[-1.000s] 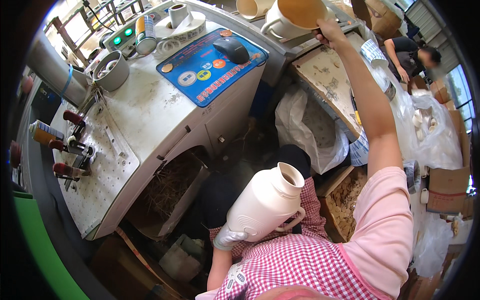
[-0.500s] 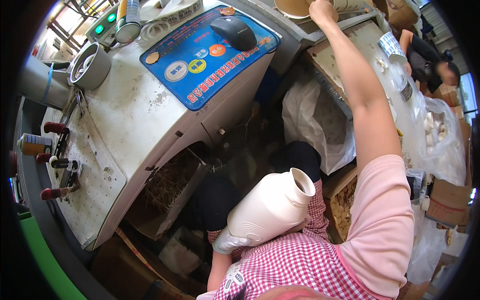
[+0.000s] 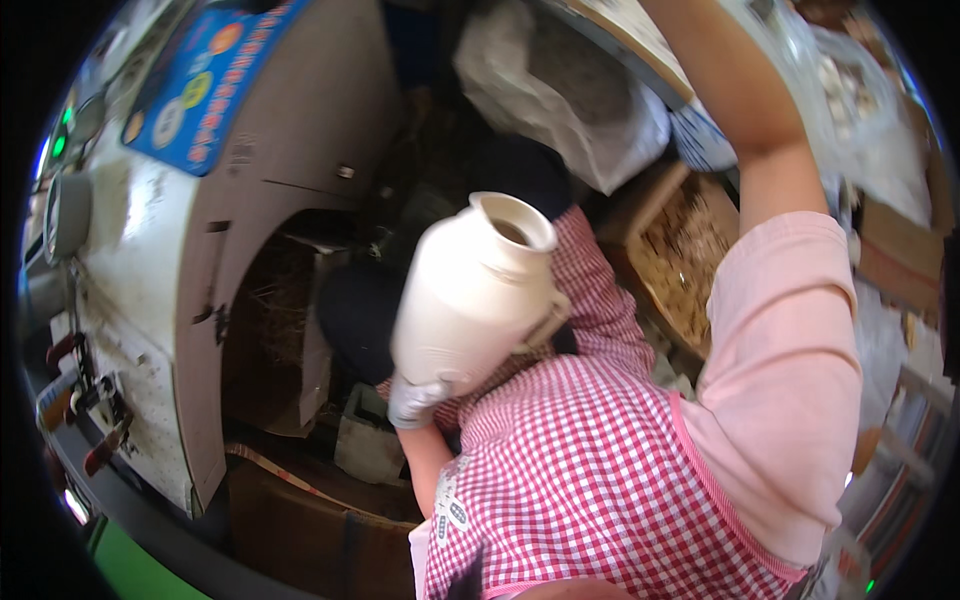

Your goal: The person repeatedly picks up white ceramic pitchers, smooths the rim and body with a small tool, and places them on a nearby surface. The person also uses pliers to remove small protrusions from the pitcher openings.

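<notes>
Here, your gloved left hand [image 3: 415, 402] grips the cream jug [image 3: 455, 305] low down, before your checked apron [image 3: 610, 455]; your right hand's grip, out of view, I cannot tell. Beyond, a blue mat [image 3: 210, 110] lies at the white worktable [image 3: 125, 300]'s edge.

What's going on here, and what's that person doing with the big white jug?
A person in a checked apron has a cream-white jug over their lap. The gloved left hand holds it near the bottom; the jug is tilted, with its open mouth up. The right arm stretches past the top of the picture, so I can't see what that hand is doing. An open box of brownish bits is beside the person's leg.
</notes>
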`<state>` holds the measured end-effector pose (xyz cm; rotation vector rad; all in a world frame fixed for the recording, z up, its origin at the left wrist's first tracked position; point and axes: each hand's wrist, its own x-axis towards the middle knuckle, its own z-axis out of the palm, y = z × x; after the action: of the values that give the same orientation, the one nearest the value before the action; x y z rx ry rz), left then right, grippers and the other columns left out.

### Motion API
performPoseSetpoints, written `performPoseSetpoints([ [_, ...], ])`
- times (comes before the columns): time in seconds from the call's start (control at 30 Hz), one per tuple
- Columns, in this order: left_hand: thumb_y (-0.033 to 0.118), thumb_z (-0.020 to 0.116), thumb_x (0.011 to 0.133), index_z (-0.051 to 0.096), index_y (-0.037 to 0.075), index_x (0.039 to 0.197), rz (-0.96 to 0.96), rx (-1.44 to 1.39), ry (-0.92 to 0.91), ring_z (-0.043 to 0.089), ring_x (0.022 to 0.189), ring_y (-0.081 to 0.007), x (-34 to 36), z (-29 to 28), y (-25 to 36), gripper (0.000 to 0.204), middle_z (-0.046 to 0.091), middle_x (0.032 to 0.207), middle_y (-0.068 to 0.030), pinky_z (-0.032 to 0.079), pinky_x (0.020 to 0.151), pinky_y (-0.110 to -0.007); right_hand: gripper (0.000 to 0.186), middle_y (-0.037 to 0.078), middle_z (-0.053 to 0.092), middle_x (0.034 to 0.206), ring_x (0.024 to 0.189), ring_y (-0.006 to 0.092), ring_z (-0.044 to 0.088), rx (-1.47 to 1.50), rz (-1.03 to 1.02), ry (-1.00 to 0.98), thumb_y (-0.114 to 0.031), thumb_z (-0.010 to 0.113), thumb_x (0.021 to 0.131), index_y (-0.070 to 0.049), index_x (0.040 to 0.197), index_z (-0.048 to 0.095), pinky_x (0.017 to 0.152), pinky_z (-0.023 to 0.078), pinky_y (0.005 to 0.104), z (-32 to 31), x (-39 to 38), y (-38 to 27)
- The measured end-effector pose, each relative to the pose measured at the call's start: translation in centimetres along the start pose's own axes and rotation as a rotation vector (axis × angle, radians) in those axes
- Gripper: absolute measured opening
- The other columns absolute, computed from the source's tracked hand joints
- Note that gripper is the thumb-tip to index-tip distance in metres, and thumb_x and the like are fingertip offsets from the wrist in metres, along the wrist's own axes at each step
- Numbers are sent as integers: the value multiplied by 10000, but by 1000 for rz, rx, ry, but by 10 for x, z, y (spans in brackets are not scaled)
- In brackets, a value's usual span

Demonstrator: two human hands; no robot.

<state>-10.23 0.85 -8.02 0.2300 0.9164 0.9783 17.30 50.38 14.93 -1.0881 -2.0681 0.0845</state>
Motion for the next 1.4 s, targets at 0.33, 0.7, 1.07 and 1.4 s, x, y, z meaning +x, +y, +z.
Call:
performPoseSetpoints([
  [0.33, 164, 660, 1011, 412, 38, 1537, 250, -92, 209, 579, 1322, -275, -31, 110, -21, 595, 548, 1479, -129, 500, 1102, -464, 187, 159, 760, 898, 819, 335, 736, -391, 922, -1032, -188, 694, 940, -20, 1010, 735, 718, 594, 430, -133, -480, 38],
  [0.7, 212, 633, 1049, 481, 37, 1480, 345, -220, 180, 631, 1271, -239, -33, 131, -40, 489, 613, 1416, -126, 544, 1074, -441, 421, 172, 767, 1033, 975, 301, 726, -82, 1209, -435, -317, 781, 931, 28, 1166, 727, 840, 540, 409, -73, -626, 64],
  [1.07, 349, 527, 1102, 442, 54, 1543, 330, -175, 165, 532, 1386, -234, -37, 129, -43, 538, 535, 1522, -101, 421, 1174, -460, 224, 51, 731, 1023, 768, 84, 678, 1009, 1148, -64, -169, 658, 1046, -23, 1215, 663, 639, 551, 210, -116, -473, -50],
  [1.4, 266, 572, 1099, 482, 88, 1478, 368, -87, 184, 604, 1237, -161, -39, 131, -33, 428, 593, 1389, -61, 504, 1061, -334, 161, 34, 736, 850, 690, 68, 667, 1104, 898, -602, -145, 734, 991, -9, 1073, 709, 622, 546, 210, -29, -367, -227],
])
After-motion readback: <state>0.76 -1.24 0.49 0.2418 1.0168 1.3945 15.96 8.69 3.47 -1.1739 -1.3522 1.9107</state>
